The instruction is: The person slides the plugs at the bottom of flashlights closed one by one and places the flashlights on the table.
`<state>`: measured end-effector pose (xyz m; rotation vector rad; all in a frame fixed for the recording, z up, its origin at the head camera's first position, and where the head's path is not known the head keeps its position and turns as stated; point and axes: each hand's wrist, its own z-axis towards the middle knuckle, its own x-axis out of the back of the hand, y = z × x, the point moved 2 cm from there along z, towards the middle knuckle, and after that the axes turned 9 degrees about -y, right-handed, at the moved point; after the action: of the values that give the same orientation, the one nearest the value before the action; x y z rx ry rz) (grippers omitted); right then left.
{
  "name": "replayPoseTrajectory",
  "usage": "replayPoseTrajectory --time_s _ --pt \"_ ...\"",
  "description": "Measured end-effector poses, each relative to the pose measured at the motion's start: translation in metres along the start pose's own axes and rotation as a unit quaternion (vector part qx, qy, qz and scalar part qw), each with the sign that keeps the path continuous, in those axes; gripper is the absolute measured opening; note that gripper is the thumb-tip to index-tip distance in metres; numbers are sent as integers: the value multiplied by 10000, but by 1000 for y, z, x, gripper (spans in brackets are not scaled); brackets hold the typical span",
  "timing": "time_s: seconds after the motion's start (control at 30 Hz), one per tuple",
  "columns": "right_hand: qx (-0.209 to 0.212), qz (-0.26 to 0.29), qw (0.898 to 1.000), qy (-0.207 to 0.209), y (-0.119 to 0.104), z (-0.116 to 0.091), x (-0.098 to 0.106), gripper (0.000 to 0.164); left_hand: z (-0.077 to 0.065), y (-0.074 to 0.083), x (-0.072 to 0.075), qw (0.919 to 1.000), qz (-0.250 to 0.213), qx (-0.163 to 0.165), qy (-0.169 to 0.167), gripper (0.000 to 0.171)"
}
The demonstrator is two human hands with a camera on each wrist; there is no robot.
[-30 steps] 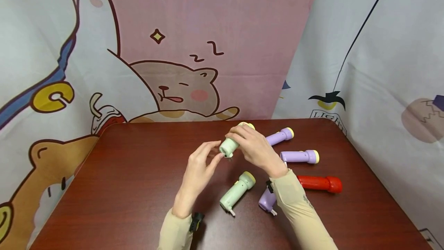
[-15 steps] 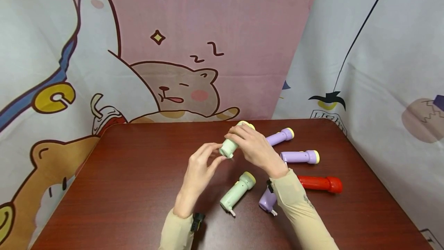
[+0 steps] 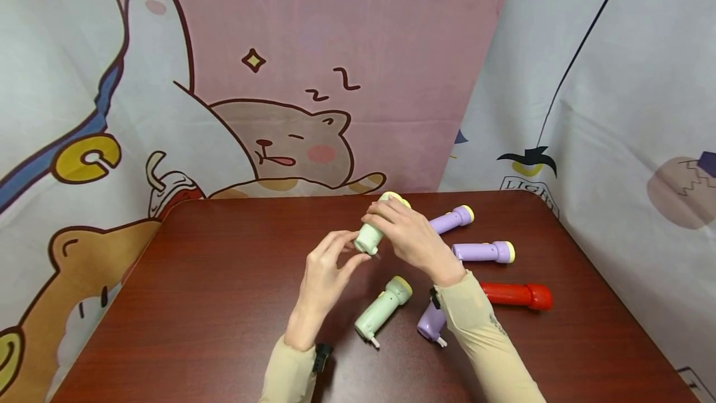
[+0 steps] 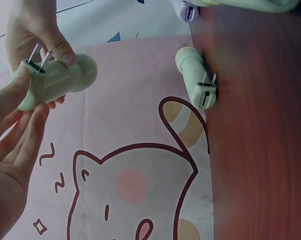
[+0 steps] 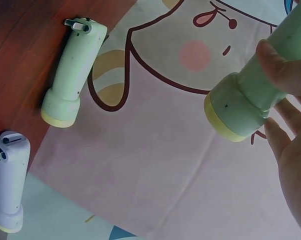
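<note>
A pale green flashlight [image 3: 368, 239] with a yellow lens rim is held up over the far part of the table, its tail toward the left hand. My right hand [image 3: 411, 240] grips its body near the head, the thumb [image 5: 271, 62] across one side. At the tail, my left hand [image 3: 321, 275] pinches the end between thumb and fingers. Two metal plug prongs [image 4: 46, 60] stick out of the tail, beside the left thumb [image 4: 13, 95]. Nearer me, a second green flashlight [image 3: 380, 313] lies on the table with its prongs out too.
On the right of the brown table [image 3: 196, 303] lie purple flashlights: one far back [image 3: 452, 221], another purple flashlight [image 3: 483, 252] in front of it, and a third purple flashlight [image 3: 431, 323] partly under the right sleeve. A red flashlight [image 3: 517, 296] lies beyond that forearm. A cartoon-printed cloth [image 3: 391, 79] hangs behind.
My left thumb has slid slightly right and down under the flashlight's tail, and the left forearm has shifted a little right. The flashlight's head has risen slightly.
</note>
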<state>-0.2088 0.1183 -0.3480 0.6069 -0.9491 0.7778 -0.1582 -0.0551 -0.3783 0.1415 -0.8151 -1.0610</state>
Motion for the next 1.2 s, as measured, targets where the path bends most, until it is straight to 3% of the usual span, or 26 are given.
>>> replayPoseTrajectory --time_s 1.2 --pt "78 -249 9997 -14 -6 3 6 56 -1 0 -1 9994 169 -174 246 34"
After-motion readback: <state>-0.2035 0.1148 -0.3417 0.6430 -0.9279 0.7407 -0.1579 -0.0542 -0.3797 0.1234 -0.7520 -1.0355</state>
